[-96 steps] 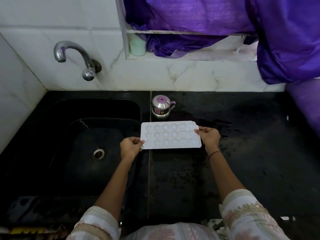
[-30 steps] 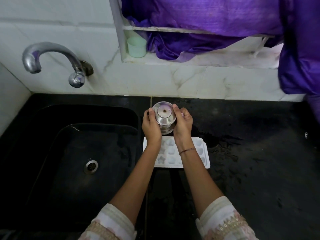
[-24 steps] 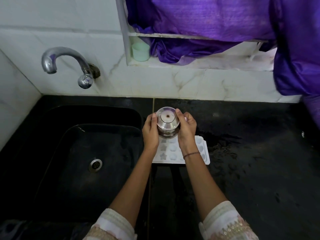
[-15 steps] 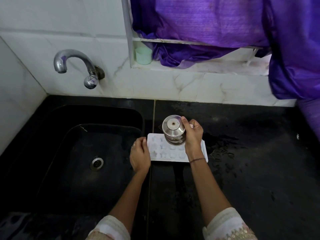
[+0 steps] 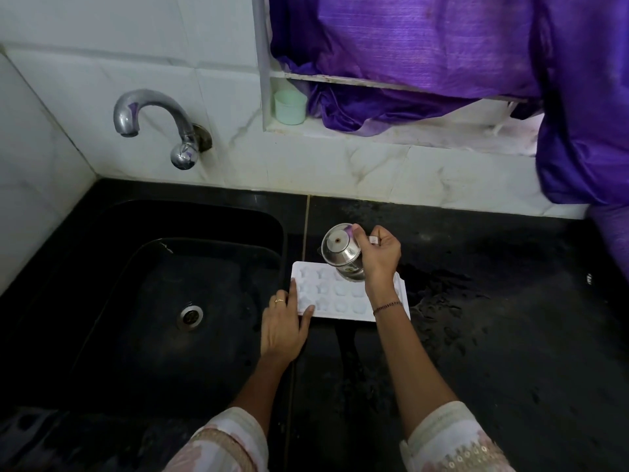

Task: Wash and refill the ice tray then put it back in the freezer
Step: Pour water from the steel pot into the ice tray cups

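Note:
A white ice tray [image 5: 340,296] with star and heart shaped cells lies flat on the black counter, just right of the sink. My left hand [image 5: 284,327] rests on the tray's left edge with straight fingers and the thumb on the near corner. My right hand [image 5: 379,255] grips a small steel lidded jug [image 5: 342,250] by its handle. The jug hangs tilted to the left over the tray's far row. My right wrist hides part of the tray's right side.
The black sink [image 5: 163,301] with its steel drain [image 5: 191,315] lies to the left, under a steel tap [image 5: 153,122] on the tiled wall. A pale green cup [image 5: 290,106] and purple cloth [image 5: 442,63] sit on the ledge above. The counter [image 5: 493,335] to the right is wet.
The tray was set down on the counter. Both hands took up the steel jug; then my left hand let go and dropped to the tray's left edge while my right tilted the jug over the tray.

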A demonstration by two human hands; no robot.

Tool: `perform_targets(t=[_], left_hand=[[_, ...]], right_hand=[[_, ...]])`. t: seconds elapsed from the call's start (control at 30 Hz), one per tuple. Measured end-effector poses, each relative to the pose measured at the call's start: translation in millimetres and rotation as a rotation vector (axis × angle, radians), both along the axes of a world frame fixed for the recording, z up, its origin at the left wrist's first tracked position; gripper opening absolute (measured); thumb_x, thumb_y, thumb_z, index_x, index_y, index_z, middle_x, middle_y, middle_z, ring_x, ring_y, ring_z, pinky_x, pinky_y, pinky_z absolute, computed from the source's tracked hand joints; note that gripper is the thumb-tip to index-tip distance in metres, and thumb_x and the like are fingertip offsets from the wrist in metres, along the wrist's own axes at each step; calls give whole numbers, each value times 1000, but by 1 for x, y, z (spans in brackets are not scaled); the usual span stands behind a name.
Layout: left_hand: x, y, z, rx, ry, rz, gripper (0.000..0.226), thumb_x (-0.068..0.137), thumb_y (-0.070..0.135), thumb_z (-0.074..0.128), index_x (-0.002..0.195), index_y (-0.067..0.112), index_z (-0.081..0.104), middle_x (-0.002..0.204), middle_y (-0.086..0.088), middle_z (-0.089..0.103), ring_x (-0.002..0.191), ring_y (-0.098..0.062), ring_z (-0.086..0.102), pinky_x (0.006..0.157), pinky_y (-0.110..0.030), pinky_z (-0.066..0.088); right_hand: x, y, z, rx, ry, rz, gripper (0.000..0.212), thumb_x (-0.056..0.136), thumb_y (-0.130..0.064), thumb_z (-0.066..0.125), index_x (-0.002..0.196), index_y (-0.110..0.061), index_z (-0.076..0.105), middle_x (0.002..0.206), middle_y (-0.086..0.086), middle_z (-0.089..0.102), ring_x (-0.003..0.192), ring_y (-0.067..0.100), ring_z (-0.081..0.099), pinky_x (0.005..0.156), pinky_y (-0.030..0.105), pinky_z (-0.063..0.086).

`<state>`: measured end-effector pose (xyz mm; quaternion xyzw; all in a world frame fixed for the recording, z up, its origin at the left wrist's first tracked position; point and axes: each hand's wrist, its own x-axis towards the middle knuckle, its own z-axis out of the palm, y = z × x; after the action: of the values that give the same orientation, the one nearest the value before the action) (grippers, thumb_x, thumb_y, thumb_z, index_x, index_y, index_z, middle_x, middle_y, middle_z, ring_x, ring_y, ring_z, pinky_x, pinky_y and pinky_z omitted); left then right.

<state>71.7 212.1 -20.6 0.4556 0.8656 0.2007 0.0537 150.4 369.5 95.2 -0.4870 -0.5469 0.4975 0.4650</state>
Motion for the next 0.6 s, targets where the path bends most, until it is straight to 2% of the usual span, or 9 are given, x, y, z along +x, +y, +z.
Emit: perform_targets(t=[0.17,0.33,0.47,0.6], left_hand=[[-3,1,-5,-19,-8,-10,95,81,77,9,148,11,21,118,-8,48,106,-22,48,89,-35,43],[-4,1,-4,-38,-41,-8,105,75,85,14,149,10,20,117,-7,48,105,-22,48,88,-35,41],[-6,1,-4,-83,-65,-28,113,67,90,21,150,12,15,122,-6,44,110,-22,44,92,-36,38],[-6,1,-5,-97,-38,-21,115,66,91,13,149,11,17,121,-8,46,108,-22,46,91,-36,39]], right_hand=[[-4,4,4,43,-59,17,51,79,-16,73,54,-17,29,51,-1,30,51,9,26,51,23,29],[-7,6,7,101,-124,33,49,79,-17,73,55,-15,30,51,-3,29,45,4,26,45,14,25],[-8,6,10,132,-161,42,51,78,-18,74,53,-16,30,50,-4,29,43,5,28,43,14,25],[-10,5,11,165,-175,63,50,78,-17,74,54,-15,31,49,-3,29,45,6,27,44,15,24]])
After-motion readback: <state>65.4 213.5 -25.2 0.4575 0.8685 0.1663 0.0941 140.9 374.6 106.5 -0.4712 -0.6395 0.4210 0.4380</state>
